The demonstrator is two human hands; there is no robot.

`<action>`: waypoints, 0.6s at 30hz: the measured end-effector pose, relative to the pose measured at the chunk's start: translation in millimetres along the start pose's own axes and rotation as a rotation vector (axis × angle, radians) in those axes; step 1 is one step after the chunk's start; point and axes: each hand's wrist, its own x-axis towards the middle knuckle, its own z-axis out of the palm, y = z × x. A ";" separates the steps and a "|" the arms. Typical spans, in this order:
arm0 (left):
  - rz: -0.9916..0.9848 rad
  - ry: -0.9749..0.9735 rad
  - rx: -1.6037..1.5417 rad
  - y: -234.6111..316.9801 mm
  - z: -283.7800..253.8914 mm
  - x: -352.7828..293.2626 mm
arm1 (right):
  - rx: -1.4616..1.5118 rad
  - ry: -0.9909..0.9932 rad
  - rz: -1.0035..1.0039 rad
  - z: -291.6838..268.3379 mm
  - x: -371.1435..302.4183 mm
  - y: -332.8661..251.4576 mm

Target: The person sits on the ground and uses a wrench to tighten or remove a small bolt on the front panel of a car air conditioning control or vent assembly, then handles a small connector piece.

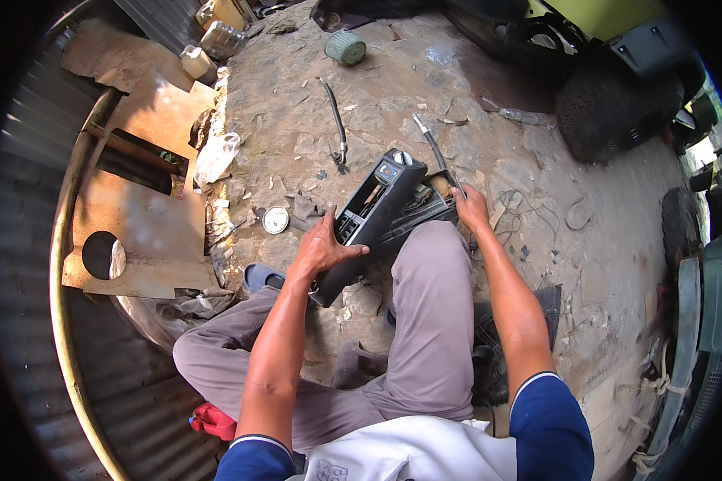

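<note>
A long black plastic car centre console [385, 188] stands tilted between my legs, with an open slot and switches along its upper face. My left hand [322, 247] grips its near left side, thumb lying across the lower part. Beside the console, above my right knee, a dark frame-like part [413, 220] lies partly hidden. My right hand [472, 210] is closed round the near end of a thin black rod with a silver tip [433, 146], which points away from me. What else its fingers touch is hidden.
Ahead lie a black hose [334, 116] and a green ribbed cylinder [345, 48]. A round white-faced gauge [276, 220] rests left of the console, loose wires [525, 208] to the right. A rusty cut metal sheet [148, 220] lines the left; a tyre [610, 108] stands far right.
</note>
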 end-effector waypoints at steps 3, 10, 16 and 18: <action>-0.079 -0.114 -0.034 7.1 -8.5 7.2 | 0.076 -0.009 0.082 -2.8 1.0 2.7; -0.057 -0.004 -0.096 -13.4 -5.4 9.3 | 0.330 0.306 0.347 0.5 -26.6 32.6; -0.080 -0.033 -0.095 -10.9 -13.3 9.5 | -0.101 0.089 0.645 38.2 -105.9 112.0; -0.109 -0.076 -0.115 -10.1 -15.8 10.7 | -0.229 -0.048 0.631 56.2 -128.5 130.3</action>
